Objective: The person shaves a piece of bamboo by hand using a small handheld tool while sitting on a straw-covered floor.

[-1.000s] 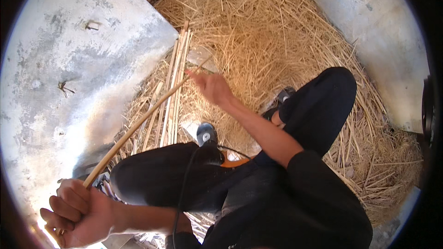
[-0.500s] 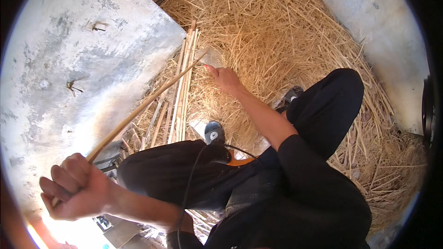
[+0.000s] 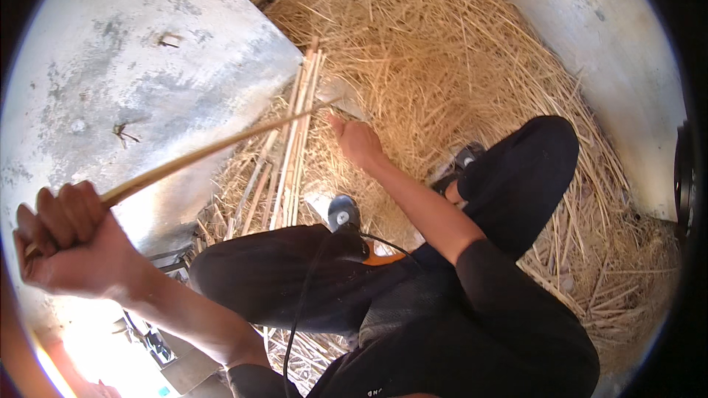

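Note:
My left hand is raised at the left, fingers wrapped round the thick end of a long, slender bamboo strip. From there the strip runs up to the right and thins toward its tip, beside my right hand. That hand is closed, thumb pointing forward along the strip's tip. Just beyond its fingers shows a broad grey blade, seemingly of a knife; its handle is hidden inside the fist. Whether the strip touches the blade's edge, I cannot tell.
Several pale strips lie lengthwise beside a whitewashed block at the left. Straw-like shavings cover the floor ahead, bounded by a pale wall at the right. A black cable hangs over my lap; something orange lies between my legs.
My left hand has moved up and farther left with the bamboo strip, which now lies at a flatter slant. The right hand has stayed nearly in place.

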### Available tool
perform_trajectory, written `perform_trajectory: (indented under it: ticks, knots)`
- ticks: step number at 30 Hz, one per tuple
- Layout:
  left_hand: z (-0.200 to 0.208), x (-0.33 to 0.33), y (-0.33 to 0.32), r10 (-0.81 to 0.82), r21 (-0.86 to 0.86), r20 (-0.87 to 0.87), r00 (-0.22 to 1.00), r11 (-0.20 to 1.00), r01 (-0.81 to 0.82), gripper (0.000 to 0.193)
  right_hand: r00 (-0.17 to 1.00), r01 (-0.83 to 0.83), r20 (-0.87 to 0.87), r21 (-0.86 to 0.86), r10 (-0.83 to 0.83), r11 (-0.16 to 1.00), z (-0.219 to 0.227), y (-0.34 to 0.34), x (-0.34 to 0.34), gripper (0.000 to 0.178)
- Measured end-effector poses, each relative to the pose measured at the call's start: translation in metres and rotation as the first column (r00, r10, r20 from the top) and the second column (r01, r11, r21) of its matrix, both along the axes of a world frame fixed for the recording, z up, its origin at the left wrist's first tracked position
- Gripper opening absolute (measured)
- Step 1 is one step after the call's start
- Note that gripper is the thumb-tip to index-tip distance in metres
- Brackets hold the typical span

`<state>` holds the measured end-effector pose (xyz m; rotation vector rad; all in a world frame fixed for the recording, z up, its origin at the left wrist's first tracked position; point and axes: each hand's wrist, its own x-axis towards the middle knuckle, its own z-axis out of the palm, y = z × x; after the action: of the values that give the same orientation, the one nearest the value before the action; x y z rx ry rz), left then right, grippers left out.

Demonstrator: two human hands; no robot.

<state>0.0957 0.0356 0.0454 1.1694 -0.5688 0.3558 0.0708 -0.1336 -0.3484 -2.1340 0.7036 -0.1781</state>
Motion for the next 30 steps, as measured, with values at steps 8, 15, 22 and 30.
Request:
perform_trajectory:
  ticks: [8, 15, 22, 30]
  knots:
    - [-0.002, 0.035, 0.045, -0.119, 0.012, 0.029, 0.992, 0.993, 0.119, 0.029, 0.938, -0.043, 0.339, -0.081, 0.068, 0.996, 0.062, 0.009, 0.024, 0.064]
    - [-0.006, 0.037, 0.058, -0.08, 0.011, 0.027, 0.996, 0.997, 0.079, 0.024, 0.995, -0.093, 0.012, -0.227, 0.098, 0.97, -0.003, -0.022, 0.055, 0.051]
    - [-0.001, 0.05, 0.048, 0.105, 0.019, -0.044, 0.993, 0.994, -0.105, 0.032, 0.994, -0.056, -0.093, -0.065, 0.05, 0.996, -0.028, -0.013, 0.032, 0.067]
    - [-0.003, 0.044, 0.041, 0.077, 0.005, -0.031, 0.997, 0.997, -0.077, 0.028, 0.999, -0.027, 0.026, -0.043, 0.028, 0.999, -0.063, -0.007, 0.049, 0.074]
